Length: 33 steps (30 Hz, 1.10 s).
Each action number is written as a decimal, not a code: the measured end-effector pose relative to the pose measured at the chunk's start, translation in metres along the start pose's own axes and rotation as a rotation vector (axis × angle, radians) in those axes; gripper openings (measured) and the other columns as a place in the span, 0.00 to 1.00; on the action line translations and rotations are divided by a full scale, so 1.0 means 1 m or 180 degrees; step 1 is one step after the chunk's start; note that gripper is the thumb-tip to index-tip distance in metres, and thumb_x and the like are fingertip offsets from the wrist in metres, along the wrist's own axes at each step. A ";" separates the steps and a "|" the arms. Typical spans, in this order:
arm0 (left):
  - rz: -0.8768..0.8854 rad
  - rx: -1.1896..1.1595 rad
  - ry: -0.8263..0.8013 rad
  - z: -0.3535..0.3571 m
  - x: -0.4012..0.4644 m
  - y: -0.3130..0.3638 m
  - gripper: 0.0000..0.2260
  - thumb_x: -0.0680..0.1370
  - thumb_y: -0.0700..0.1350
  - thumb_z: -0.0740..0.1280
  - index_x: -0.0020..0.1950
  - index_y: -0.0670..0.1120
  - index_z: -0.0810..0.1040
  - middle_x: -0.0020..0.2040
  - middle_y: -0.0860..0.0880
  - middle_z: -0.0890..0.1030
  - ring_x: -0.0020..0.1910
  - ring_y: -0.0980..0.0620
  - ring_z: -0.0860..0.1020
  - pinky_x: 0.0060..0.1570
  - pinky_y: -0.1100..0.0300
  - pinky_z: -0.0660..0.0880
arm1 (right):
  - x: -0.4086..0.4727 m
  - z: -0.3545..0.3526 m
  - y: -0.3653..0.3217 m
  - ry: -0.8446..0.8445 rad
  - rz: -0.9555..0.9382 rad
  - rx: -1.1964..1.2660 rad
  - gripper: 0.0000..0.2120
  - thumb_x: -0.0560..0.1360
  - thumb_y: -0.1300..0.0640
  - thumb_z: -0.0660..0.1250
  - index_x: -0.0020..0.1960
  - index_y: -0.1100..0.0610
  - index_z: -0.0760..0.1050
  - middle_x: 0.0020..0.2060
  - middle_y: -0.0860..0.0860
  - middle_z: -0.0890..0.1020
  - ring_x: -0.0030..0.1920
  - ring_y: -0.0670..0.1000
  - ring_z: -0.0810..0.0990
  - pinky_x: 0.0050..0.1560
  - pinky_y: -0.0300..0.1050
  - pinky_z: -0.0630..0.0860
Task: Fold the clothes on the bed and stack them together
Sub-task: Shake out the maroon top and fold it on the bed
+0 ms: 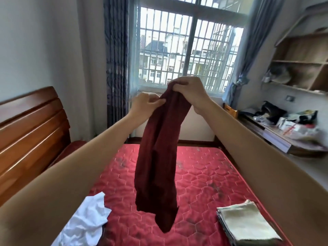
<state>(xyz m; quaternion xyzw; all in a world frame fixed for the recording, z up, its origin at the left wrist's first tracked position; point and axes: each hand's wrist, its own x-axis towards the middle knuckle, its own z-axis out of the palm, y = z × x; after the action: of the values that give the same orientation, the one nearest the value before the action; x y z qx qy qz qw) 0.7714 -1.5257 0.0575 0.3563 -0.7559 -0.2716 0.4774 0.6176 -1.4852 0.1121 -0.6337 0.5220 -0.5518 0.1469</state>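
Red cloth [158, 148] hangs mid-frame over red mattress [204, 174] | left hand [144, 105] pinches its top, right hand [190, 91] grips it | crumpled white cloth [87, 221] lower left, cut off | folded pile [246, 222] lower right | desk clutter [291, 121] blurry

bare mattress [204, 167] mid-bed, white garment [85, 219] near left, folded stack [246, 222] near right

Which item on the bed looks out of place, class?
The white garment at the mattress's near left lies crumpled, unlike the folded stack at the near right. The dark red garment hangs bunched from both hands.
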 end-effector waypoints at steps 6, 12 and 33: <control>0.0050 0.0380 0.0227 0.007 0.022 0.018 0.09 0.77 0.46 0.68 0.48 0.41 0.84 0.42 0.45 0.85 0.43 0.48 0.81 0.48 0.55 0.76 | -0.044 -0.009 0.049 0.0071 0.0223 0.0154 0.09 0.69 0.61 0.76 0.48 0.54 0.80 0.40 0.46 0.83 0.36 0.36 0.79 0.39 0.30 0.74; 0.0077 0.0290 0.0219 0.008 0.036 0.033 0.09 0.77 0.45 0.68 0.43 0.41 0.84 0.40 0.42 0.84 0.41 0.46 0.82 0.47 0.48 0.80 | -0.119 0.006 0.131 -0.0173 0.0986 0.0882 0.14 0.69 0.62 0.76 0.54 0.57 0.80 0.48 0.53 0.85 0.51 0.51 0.84 0.50 0.40 0.78; -0.0258 0.2064 -0.0345 -0.099 0.010 -0.034 0.24 0.74 0.32 0.62 0.69 0.46 0.73 0.67 0.44 0.75 0.65 0.44 0.73 0.65 0.53 0.70 | -0.075 0.017 0.088 -0.0810 0.0941 0.0236 0.10 0.73 0.63 0.71 0.33 0.57 0.79 0.27 0.48 0.75 0.28 0.43 0.70 0.28 0.36 0.66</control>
<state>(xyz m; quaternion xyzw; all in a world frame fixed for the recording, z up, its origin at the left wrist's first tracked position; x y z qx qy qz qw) 0.8686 -1.5614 0.0769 0.5044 -0.8125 -0.0542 0.2871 0.5999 -1.4665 -0.0014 -0.6089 0.5658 -0.4585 0.3144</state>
